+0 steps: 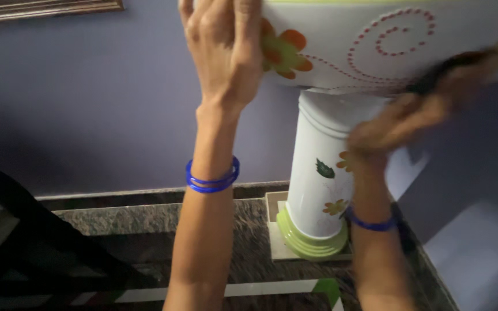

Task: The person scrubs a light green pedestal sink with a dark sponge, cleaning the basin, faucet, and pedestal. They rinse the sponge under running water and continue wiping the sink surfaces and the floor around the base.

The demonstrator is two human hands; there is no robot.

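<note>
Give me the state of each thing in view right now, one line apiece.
Left hand: flat against the outside of the basin, fingers spread.
Right hand: motion-blurred, under the basin; what it holds is too blurred to tell.
Basin: upright on the pedestal, seen from below.
Pedestal: upright on its green base.
Bangles: on both wrists.

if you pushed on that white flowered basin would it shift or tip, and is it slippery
The basin looks stiff and probably heavy: glazed ceramic sitting on a pedestal with a wide green base. It likely would not tip easily. The glossy surface is probably slippery under the left hand. The right hand is blurred against its underside.
</note>
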